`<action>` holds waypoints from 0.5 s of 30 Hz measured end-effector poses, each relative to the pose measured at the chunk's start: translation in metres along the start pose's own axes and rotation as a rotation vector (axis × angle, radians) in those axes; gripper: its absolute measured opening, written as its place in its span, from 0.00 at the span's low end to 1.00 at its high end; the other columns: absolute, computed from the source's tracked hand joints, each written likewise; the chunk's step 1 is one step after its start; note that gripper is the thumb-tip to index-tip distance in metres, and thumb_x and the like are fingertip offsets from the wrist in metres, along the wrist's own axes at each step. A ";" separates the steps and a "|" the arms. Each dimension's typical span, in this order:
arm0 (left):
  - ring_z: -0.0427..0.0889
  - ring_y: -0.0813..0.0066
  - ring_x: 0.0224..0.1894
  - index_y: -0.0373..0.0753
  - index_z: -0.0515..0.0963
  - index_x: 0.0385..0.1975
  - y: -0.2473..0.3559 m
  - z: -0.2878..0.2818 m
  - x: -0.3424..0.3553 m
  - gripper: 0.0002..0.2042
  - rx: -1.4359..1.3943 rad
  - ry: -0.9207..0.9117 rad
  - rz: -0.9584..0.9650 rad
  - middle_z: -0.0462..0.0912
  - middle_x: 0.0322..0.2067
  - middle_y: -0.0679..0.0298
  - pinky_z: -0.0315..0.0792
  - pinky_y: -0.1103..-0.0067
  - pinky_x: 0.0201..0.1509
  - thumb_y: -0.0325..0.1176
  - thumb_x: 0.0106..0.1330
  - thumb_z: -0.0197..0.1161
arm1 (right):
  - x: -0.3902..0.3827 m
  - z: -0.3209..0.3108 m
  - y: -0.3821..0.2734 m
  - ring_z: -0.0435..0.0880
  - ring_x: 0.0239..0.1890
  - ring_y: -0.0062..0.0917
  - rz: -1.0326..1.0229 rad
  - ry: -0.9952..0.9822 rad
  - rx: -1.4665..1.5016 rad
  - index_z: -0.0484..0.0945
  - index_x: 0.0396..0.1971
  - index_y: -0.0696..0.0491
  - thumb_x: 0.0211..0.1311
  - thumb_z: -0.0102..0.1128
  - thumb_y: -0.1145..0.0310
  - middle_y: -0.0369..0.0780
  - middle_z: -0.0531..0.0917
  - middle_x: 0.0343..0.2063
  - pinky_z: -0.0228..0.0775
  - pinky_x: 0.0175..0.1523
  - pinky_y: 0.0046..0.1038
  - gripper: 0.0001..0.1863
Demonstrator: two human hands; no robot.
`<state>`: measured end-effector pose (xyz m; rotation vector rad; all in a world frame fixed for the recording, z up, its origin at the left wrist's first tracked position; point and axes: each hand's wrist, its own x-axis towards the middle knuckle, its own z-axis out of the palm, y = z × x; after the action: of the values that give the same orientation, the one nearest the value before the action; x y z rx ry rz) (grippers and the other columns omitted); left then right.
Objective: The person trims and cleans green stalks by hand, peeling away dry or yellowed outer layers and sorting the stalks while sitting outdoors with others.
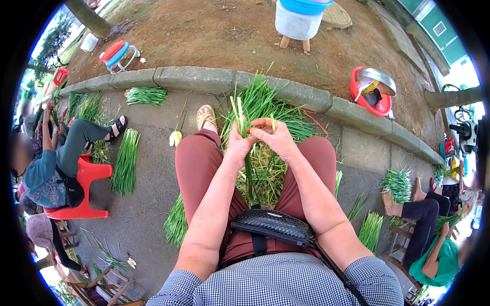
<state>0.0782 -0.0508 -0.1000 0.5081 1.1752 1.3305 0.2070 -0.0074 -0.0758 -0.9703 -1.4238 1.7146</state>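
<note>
Both of my hands meet over my lap, between my knees. My left hand [239,145] is closed round a few long green chive stalks [249,176]; their pale ends stick up above the fingers and the green leaves hang below. Beside it, my right hand [278,136] is closed in a pinch, with a short pale-green piece of stalk showing above its fingers. Just past the hands a big heap of loose green chives [260,99] lies against the kerb. Under the hands are yellowish leaf trimmings [268,171] on the ground.
A stone kerb [199,80] crosses ahead. Trimmed bundles [125,163] lie at left, others [371,232] at right. Beyond the kerb stand a red tub [356,84] and a white bucket [297,23]. People sit on both sides, one on a red stool [94,176]. A black pouch [273,224] rests at my waist.
</note>
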 end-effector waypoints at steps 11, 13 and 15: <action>0.71 0.74 0.48 0.36 0.54 0.60 0.006 0.003 -0.009 0.39 0.060 -0.192 0.032 0.69 0.48 0.60 0.68 0.78 0.48 0.28 0.49 0.69 | 0.002 -0.007 0.005 0.71 0.23 0.10 0.053 0.073 0.077 0.80 0.33 0.57 0.55 0.61 0.66 0.31 0.78 0.22 0.62 0.27 0.15 0.10; 0.70 0.81 0.40 0.38 0.66 0.55 0.010 0.001 -0.012 0.27 0.070 -0.113 0.021 0.74 0.41 0.63 0.66 0.82 0.41 0.38 0.57 0.65 | 0.001 -0.011 -0.007 0.65 0.20 0.07 0.123 0.071 0.099 0.80 0.36 0.54 0.58 0.58 0.66 0.28 0.77 0.22 0.54 0.22 0.12 0.09; 0.64 0.88 0.30 0.42 0.74 0.47 0.009 -0.002 -0.007 0.16 0.127 0.006 0.009 0.75 0.34 0.69 0.58 0.88 0.30 0.40 0.62 0.59 | 0.002 -0.019 -0.006 0.65 0.21 0.07 0.147 0.099 0.145 0.80 0.36 0.53 0.58 0.57 0.66 0.27 0.76 0.23 0.52 0.22 0.11 0.10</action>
<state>0.0731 -0.0561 -0.0902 0.6011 1.2690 1.2709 0.2232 0.0038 -0.0723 -1.0860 -1.1727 1.8217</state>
